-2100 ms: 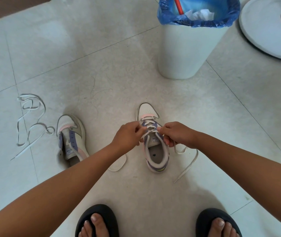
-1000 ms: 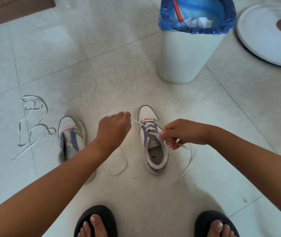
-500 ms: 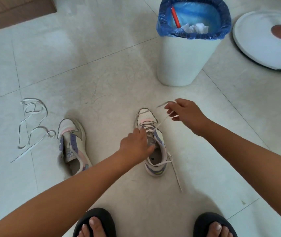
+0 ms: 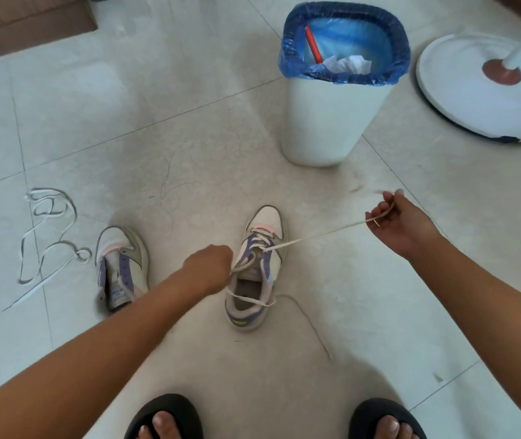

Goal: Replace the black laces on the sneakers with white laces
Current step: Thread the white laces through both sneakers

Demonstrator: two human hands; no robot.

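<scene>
Step in hand: threading a white lace (image 4: 316, 234) through the right-hand sneaker (image 4: 257, 267), on the floor.
Left hand (image 4: 210, 267): fist closed beside the tongue, apparently gripping the lace's other run.
Right hand (image 4: 395, 221): pinches the lace, drawn taut, well right of the shoe.
Second sneaker (image 4: 121, 267): unlaced; spare white lace (image 4: 47, 239) just beyond.
Next move (judged): release tension, feed the tip into the next eyelet.

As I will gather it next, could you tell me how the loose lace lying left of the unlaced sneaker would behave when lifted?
The loose lace lies in limp loops on the floor, so it would probably droop and dangle. It looks thin and flat, likely very light and apt to tangle.
</scene>
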